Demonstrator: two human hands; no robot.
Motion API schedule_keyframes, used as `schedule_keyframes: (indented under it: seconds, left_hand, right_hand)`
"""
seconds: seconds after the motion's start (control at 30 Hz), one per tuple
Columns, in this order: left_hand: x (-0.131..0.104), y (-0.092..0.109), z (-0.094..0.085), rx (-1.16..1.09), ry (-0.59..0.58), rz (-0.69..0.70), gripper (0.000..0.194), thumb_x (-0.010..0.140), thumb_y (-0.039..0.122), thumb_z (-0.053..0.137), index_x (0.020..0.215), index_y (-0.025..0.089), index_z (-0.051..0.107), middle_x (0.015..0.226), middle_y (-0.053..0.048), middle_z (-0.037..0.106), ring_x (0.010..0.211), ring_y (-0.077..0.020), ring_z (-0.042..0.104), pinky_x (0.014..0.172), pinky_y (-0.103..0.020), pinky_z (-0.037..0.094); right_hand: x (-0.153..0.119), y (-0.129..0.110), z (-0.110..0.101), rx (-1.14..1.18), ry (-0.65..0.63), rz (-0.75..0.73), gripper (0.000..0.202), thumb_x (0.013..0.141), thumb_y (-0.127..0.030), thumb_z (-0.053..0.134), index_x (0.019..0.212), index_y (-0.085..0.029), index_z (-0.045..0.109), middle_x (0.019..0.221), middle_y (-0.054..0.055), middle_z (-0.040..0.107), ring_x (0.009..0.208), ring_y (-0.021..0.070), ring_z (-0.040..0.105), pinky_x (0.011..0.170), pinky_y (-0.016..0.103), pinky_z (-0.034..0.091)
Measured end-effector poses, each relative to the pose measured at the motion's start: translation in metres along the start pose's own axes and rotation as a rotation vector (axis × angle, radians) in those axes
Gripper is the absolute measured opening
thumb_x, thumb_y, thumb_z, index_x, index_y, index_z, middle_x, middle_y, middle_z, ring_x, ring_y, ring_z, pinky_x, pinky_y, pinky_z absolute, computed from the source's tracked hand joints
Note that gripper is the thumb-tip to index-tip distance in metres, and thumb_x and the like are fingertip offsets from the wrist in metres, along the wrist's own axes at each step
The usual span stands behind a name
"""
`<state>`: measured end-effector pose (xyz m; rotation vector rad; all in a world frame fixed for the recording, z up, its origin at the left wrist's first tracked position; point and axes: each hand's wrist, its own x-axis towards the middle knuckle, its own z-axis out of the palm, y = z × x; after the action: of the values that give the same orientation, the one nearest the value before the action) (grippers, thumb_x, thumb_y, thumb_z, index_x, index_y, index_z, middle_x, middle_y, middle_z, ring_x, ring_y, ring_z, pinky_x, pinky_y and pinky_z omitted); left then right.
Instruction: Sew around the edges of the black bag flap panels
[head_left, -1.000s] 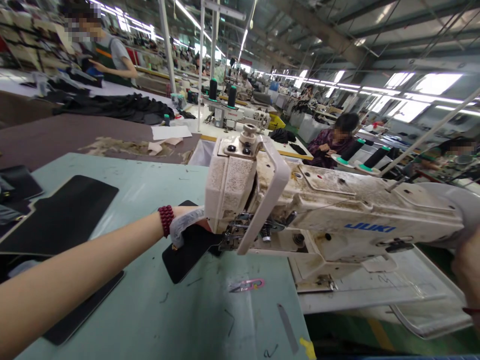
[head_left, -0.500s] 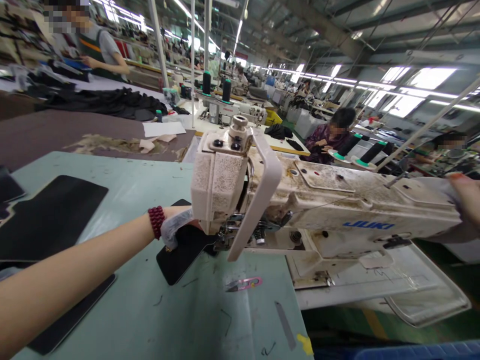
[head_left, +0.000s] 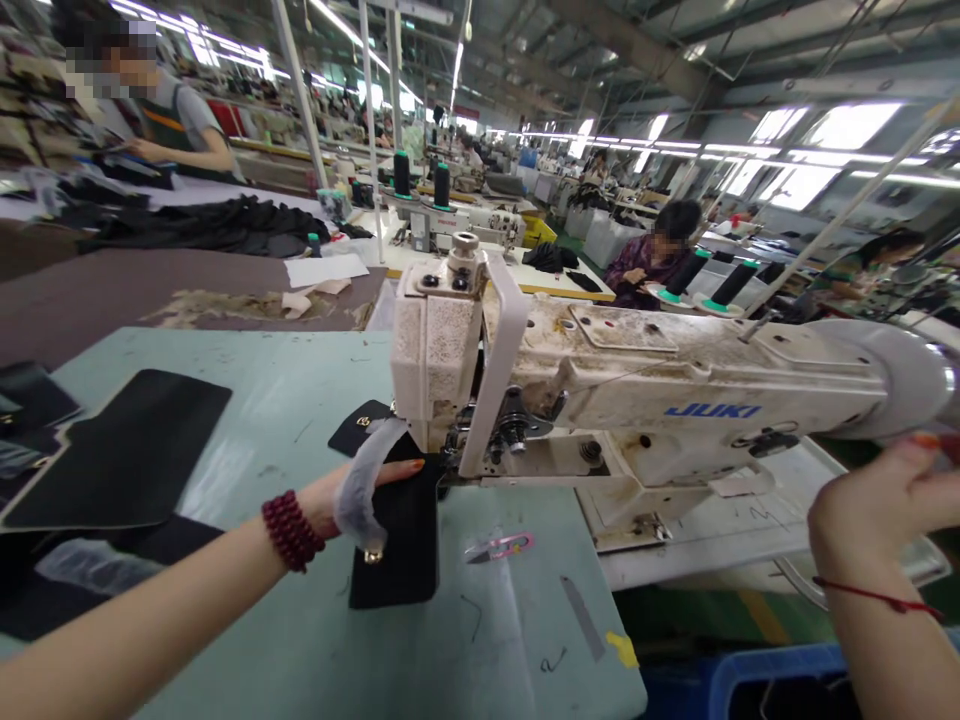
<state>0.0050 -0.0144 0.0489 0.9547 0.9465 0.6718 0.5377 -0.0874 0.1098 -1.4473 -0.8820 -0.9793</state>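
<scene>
A black leather-like bag panel (head_left: pixel 401 555) lies under the needle area of a white JUKI sewing machine (head_left: pixel 600 385). My left hand (head_left: pixel 367 485) rests on this panel with its fingers stretched flat, the index fingertip close to the presser foot. A plastic-wrapped strap with gold-coloured fittings (head_left: pixel 358 505) arches over that hand. Behind it, a black flap (head_left: pixel 364 425) with a gold emblem pokes out beside the machine head. At the right edge, my right hand (head_left: pixel 877 510) is just below the handwheel (head_left: pixel 946 375), thumb and fingers apart. Its fingertips are partly cut off by the frame.
Pink-handled thread snips (head_left: pixel 502 547) and a grey metal strip (head_left: pixel 581 617) lie on the green table (head_left: pixel 300 650). More black panels (head_left: pixel 124 450) are at left. A blue crate (head_left: pixel 780 665) stands below right. Co-workers sit at other machines beyond.
The black panel has turned, so its near end points more toward me. My left hand has turned with it and shows more. My right hand has moved down from the machine's right end.
</scene>
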Motion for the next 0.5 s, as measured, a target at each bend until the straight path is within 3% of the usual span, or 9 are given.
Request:
schedule_keyframes:
  seconds: [0.07, 0.1, 0.13, 0.17, 0.2, 0.3, 0.4, 0.5]
  left_hand:
    - [-0.008, -0.012, 0.006, -0.108, 0.035, -0.095, 0.03, 0.067, 0.03, 0.082, 0.095, 0.021, 0.075, 0.102, -0.006, 0.077, 0.111, -0.0332, 0.066, 0.098, -0.041, 0.051]
    - [-0.009, -0.016, 0.007, -0.151, 0.05, -0.119, 0.028, 0.068, 0.03, 0.082, 0.094, 0.022, 0.075, 0.101, -0.006, 0.077, 0.11, -0.0329, 0.066, 0.099, -0.042, 0.051]
    - [-0.009, -0.018, 0.008, -0.183, 0.06, -0.129, 0.028, 0.068, 0.028, 0.082, 0.094, 0.022, 0.075, 0.1, -0.006, 0.077, 0.11, -0.0326, 0.067, 0.099, -0.043, 0.051]
    - [-0.008, -0.019, 0.007, -0.195, 0.06, -0.129, 0.028, 0.069, 0.027, 0.082, 0.096, 0.022, 0.075, 0.1, -0.006, 0.077, 0.109, -0.0319, 0.067, 0.1, -0.042, 0.051]
    - [-0.006, -0.019, 0.006, -0.199, 0.056, -0.14, 0.03, 0.07, 0.027, 0.081, 0.098, 0.021, 0.075, 0.099, -0.006, 0.077, 0.108, -0.0314, 0.067, 0.099, -0.042, 0.051]
    - [0.0, -0.017, 0.002, -0.205, 0.026, -0.217, 0.033, 0.072, 0.03, 0.08, 0.103, 0.02, 0.074, 0.09, -0.007, 0.078, 0.102, -0.0313, 0.07, 0.094, -0.041, 0.054]
    - [0.003, -0.017, -0.002, -0.192, -0.026, -0.202, 0.033, 0.071, 0.032, 0.081, 0.1, 0.019, 0.074, 0.091, -0.008, 0.078, 0.097, -0.0329, 0.071, 0.093, -0.043, 0.054]
    - [0.0, -0.019, -0.004, -0.148, -0.047, -0.138, 0.035, 0.067, 0.029, 0.084, 0.099, 0.019, 0.074, 0.098, -0.008, 0.077, 0.101, -0.0345, 0.07, 0.093, -0.045, 0.054]
  right_hand:
    - [-0.031, -0.056, -0.022, 0.193, -0.008, -0.025, 0.047, 0.093, -0.051, 0.042, 0.113, -0.01, 0.053, 0.114, 0.018, 0.049, 0.103, 0.0205, 0.051, 0.089, 0.036, 0.043]
    - [-0.054, -0.088, -0.033, 0.324, -0.155, 0.082, 0.043, 0.093, -0.05, 0.044, 0.112, -0.013, 0.054, 0.109, 0.015, 0.052, 0.093, 0.0175, 0.054, 0.079, 0.031, 0.045]
    - [-0.081, -0.12, -0.044, 0.446, -0.434, 0.244, 0.036, 0.094, -0.048, 0.045, 0.107, -0.016, 0.055, 0.1, 0.01, 0.055, 0.083, 0.014, 0.054, 0.074, 0.026, 0.045]
    - [-0.11, -0.151, -0.052, 0.587, -0.854, 0.397, 0.032, 0.094, -0.047, 0.047, 0.106, -0.019, 0.056, 0.097, 0.007, 0.057, 0.08, 0.0125, 0.055, 0.073, 0.024, 0.046]
    - [-0.138, -0.18, -0.058, 0.657, -1.108, 0.431, 0.032, 0.092, -0.047, 0.05, 0.102, -0.018, 0.06, 0.092, 0.007, 0.06, 0.077, 0.0127, 0.057, 0.068, 0.022, 0.047]
    - [-0.209, -0.245, -0.059, 0.82, -1.502, 0.595, 0.052, 0.095, -0.058, 0.037, 0.099, -0.013, 0.063, 0.081, 0.007, 0.061, 0.066, 0.012, 0.059, 0.054, 0.018, 0.045]
    - [-0.241, -0.278, -0.045, 0.933, -1.709, 0.91, 0.067, 0.087, -0.073, 0.038, 0.09, -0.009, 0.056, 0.072, 0.006, 0.054, 0.058, 0.0097, 0.051, 0.045, 0.016, 0.036]
    - [-0.245, -0.292, -0.038, 0.909, -1.671, 0.955, 0.063, 0.083, -0.072, 0.047, 0.073, -0.009, 0.049, 0.062, 0.002, 0.041, 0.054, 0.0048, 0.038, 0.047, 0.014, 0.027]
